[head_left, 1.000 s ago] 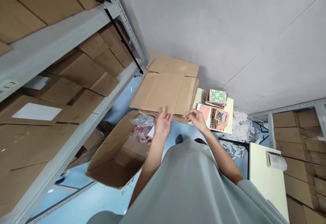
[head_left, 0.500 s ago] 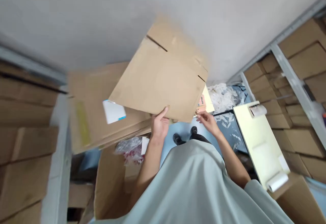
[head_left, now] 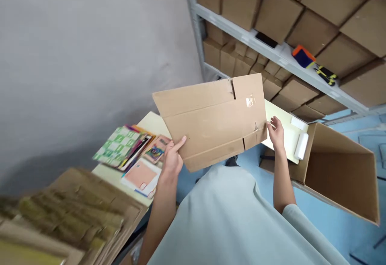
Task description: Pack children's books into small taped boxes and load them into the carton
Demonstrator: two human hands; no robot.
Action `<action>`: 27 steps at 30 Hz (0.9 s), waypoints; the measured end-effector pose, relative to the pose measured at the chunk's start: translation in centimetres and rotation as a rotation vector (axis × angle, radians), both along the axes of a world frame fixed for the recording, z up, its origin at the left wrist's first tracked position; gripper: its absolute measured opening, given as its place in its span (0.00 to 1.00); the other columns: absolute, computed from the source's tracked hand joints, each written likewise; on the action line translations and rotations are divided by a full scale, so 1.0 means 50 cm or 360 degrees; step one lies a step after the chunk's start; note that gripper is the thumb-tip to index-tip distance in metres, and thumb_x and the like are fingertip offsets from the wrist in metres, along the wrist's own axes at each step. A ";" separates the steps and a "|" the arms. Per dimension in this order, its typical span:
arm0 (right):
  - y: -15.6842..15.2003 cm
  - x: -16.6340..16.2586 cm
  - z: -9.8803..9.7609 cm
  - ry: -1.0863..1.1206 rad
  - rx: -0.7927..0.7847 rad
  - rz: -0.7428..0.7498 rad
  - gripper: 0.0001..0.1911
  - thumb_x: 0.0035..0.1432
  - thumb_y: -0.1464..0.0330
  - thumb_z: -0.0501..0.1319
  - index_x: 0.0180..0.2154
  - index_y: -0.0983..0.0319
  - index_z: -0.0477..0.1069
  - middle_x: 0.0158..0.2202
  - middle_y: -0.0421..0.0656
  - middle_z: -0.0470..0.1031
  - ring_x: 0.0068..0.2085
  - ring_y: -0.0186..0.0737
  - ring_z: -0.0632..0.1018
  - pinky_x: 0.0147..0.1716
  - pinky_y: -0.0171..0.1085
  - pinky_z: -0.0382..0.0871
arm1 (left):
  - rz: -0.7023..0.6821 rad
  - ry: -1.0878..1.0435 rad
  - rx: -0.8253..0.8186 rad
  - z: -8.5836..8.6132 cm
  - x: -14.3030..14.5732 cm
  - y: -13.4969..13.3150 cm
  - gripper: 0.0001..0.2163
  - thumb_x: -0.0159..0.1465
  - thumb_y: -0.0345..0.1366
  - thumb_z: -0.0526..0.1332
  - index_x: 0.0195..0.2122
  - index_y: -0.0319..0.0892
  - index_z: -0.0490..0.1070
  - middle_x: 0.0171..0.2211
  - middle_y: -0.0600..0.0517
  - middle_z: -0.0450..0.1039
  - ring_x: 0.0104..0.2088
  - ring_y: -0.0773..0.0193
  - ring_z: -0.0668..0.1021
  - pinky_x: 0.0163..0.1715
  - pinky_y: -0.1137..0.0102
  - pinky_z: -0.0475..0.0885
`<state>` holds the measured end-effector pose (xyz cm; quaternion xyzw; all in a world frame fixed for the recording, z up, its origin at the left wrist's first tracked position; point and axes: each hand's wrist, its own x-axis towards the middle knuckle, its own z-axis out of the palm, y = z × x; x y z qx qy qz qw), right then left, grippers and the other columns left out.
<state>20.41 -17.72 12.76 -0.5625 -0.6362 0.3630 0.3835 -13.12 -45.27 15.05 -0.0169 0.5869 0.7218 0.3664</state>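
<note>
A flattened brown cardboard box (head_left: 211, 120) hangs in the air in front of me, held between both hands. My left hand (head_left: 171, 161) grips its lower left edge, thumb on the front face. My right hand (head_left: 276, 133) rests against its right edge with the fingers partly spread. A bit of clear tape shows near the box's upper right corner. My grey shirt fills the bottom of the view.
A cream table (head_left: 150, 122) at left carries colourful booklets (head_left: 123, 146) and a pink-covered pad (head_left: 140, 175). A stack of flattened cardboard (head_left: 75, 212) lies at lower left. An open carton (head_left: 340, 168) stands on the blue floor at right. Metal shelving (head_left: 271, 52) holds cartons behind.
I have turned to the right with the flattened box lifted off the stack; the stack now lies at lower left and the right-hand shelving and open carton have come into view.
</note>
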 end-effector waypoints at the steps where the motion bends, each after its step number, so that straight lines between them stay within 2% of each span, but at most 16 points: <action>1: 0.028 0.038 -0.005 0.0045 -0.0046 -0.0016 0.43 0.61 0.42 0.68 0.67 0.63 0.73 0.67 0.64 0.79 0.64 0.60 0.82 0.68 0.63 0.75 | -0.0068 0.0014 -0.0006 -0.001 0.014 0.053 0.28 0.44 0.49 0.86 0.43 0.43 0.84 0.43 0.46 0.90 0.50 0.46 0.89 0.57 0.55 0.85; 5: 0.120 0.176 -0.013 0.0205 -0.0204 -0.0062 0.40 0.63 0.46 0.68 0.67 0.64 0.74 0.58 0.59 0.85 0.60 0.55 0.85 0.69 0.59 0.75 | -0.0329 0.0150 0.0021 0.003 0.078 0.262 0.29 0.48 0.48 0.85 0.50 0.47 0.83 0.52 0.48 0.88 0.50 0.53 0.89 0.51 0.63 0.86; 9: 0.178 0.291 -0.023 0.0253 -0.0296 -0.0211 0.34 0.61 0.50 0.70 0.63 0.62 0.79 0.57 0.55 0.87 0.59 0.55 0.85 0.67 0.57 0.77 | -0.0651 0.0425 -0.0008 0.002 0.110 0.441 0.28 0.53 0.49 0.82 0.53 0.47 0.82 0.55 0.46 0.87 0.52 0.51 0.87 0.51 0.63 0.85; 13: 0.202 0.349 -0.056 0.0289 -0.0355 -0.0387 0.29 0.56 0.53 0.72 0.56 0.60 0.82 0.56 0.54 0.87 0.58 0.56 0.86 0.65 0.58 0.79 | -0.0987 0.0709 -0.0107 -0.041 0.102 0.587 0.23 0.53 0.47 0.79 0.48 0.44 0.81 0.51 0.45 0.87 0.53 0.48 0.86 0.57 0.57 0.82; 16: 0.206 0.350 -0.084 0.0234 -0.0390 -0.0397 0.22 0.56 0.55 0.70 0.50 0.58 0.80 0.50 0.52 0.88 0.55 0.54 0.86 0.63 0.56 0.80 | -0.1137 0.0720 -0.0099 -0.099 0.106 0.680 0.23 0.52 0.45 0.76 0.47 0.44 0.78 0.49 0.45 0.86 0.53 0.48 0.85 0.60 0.55 0.80; 20: 0.207 0.313 -0.100 0.0188 -0.0399 -0.0509 0.20 0.53 0.56 0.66 0.46 0.57 0.75 0.45 0.49 0.86 0.51 0.52 0.85 0.62 0.54 0.79 | -0.1236 0.0650 -0.0031 -0.165 0.142 0.778 0.21 0.50 0.40 0.70 0.46 0.45 0.75 0.49 0.45 0.84 0.54 0.50 0.84 0.62 0.56 0.78; 23: 0.205 0.274 -0.087 0.0110 -0.0367 -0.0660 0.19 0.53 0.54 0.67 0.43 0.57 0.73 0.44 0.50 0.86 0.51 0.54 0.84 0.59 0.55 0.79 | -0.1365 0.0563 0.0031 -0.185 0.168 0.831 0.20 0.49 0.36 0.69 0.45 0.46 0.72 0.49 0.46 0.83 0.54 0.53 0.84 0.62 0.59 0.77; 27: 0.200 0.215 -0.056 -0.0027 -0.0358 -0.0753 0.22 0.51 0.50 0.72 0.39 0.57 0.74 0.44 0.52 0.86 0.51 0.59 0.82 0.53 0.55 0.81 | -0.1544 0.0450 0.0134 -0.193 0.175 0.873 0.18 0.52 0.35 0.69 0.44 0.46 0.73 0.49 0.47 0.82 0.55 0.57 0.84 0.65 0.61 0.76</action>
